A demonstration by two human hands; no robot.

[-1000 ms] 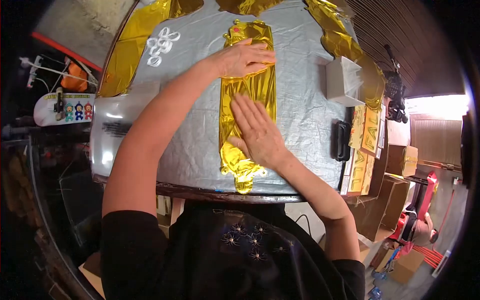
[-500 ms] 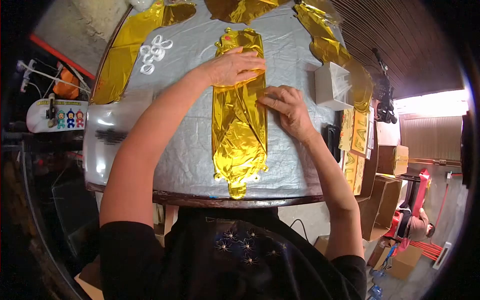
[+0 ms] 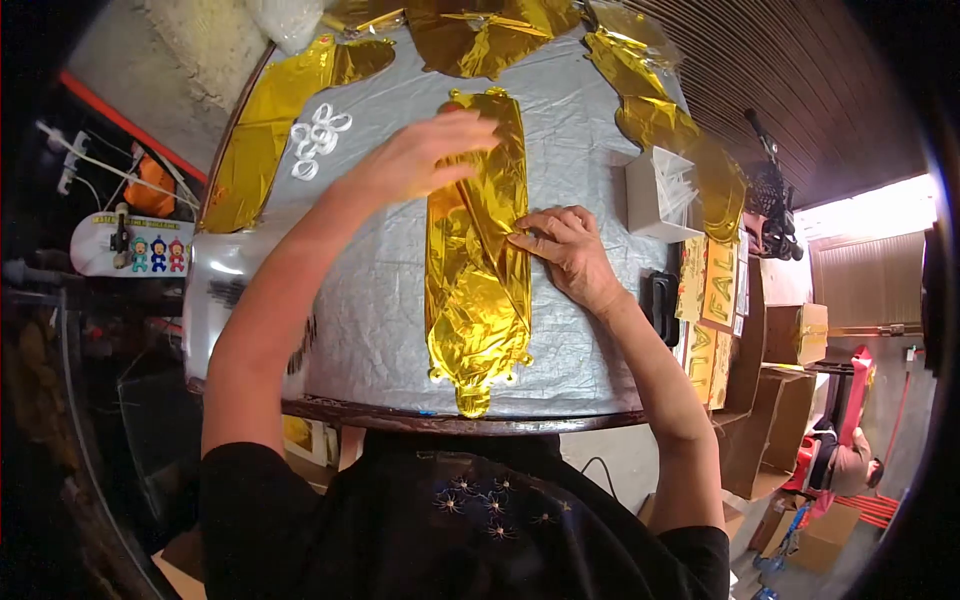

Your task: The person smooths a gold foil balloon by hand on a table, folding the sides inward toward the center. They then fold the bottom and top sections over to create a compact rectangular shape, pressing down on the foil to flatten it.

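- Foil (image 3: 478,325) points lengthwise away from the body.
- Right hand (image 3: 580,262) touches its right edge; pinch unclear.
- Left hand (image 3: 412,162), blurred, open above its far left.

Looks like a garage or workshop: cardboard boxes (image 3: 785,420) at four o'clock, corrugated shutter (image 3: 870,285) at three, bare concrete floor (image 3: 620,462).

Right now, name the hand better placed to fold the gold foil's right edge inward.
Probably the right hand: its fingers touch that edge of the gold foil; the left hand is farther off.
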